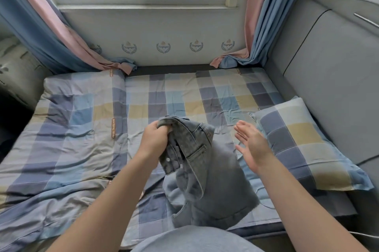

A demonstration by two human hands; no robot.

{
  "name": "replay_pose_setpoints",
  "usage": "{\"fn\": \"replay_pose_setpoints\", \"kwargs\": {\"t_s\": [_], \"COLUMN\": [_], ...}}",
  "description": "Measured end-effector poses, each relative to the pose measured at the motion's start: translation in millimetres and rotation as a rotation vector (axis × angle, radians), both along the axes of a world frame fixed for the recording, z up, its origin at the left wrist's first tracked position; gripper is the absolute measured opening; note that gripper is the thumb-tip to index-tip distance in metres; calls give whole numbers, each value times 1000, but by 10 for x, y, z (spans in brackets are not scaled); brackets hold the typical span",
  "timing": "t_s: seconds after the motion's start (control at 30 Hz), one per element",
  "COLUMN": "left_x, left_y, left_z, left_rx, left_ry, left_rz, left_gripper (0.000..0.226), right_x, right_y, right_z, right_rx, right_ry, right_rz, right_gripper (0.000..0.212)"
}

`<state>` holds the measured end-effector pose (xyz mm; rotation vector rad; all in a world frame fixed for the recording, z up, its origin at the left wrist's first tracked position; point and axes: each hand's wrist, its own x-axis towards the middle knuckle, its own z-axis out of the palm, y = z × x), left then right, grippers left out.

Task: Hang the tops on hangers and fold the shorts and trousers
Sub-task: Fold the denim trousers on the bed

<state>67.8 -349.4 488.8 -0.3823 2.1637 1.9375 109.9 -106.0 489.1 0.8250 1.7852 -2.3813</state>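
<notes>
A pair of grey denim shorts [207, 178] hangs above the bed in front of me, waistband up, its hem drooping toward the near edge. My left hand [154, 139] grips the waistband at its top left corner. My right hand [253, 145] hovers just right of the shorts with fingers straight and spread, palm turned toward the fabric, touching nothing. No tops or hangers are in sight.
The bed [143, 104] carries a checked blue, yellow and grey sheet with a folded quilt [67, 128] on its left half. A matching pillow [303, 143] lies at the right, against a grey padded headboard [332, 87]. Curtains [260, 26] hang at both sides of the window.
</notes>
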Motion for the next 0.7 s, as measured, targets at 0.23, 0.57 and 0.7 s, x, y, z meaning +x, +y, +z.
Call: {"fn": "replay_pose_setpoints", "kwargs": {"t_s": [0.23,0.57,0.7], "left_x": [132,185,167], "left_y": [151,-50,-262], "left_z": [236,418,311], "left_rx": [81,328,306], "left_ry": [-92,-166,-157], "left_rz": [16,49,105], "left_gripper": [27,24,23], "right_x": [244,26,6], "right_y": [-437,-786,-496], "right_z": [-265,-871,-1039], "right_rx": [341,835,883], "right_ry": [68,0,-151], "right_rz": [612,620,681], "right_gripper": [91,9,14]}}
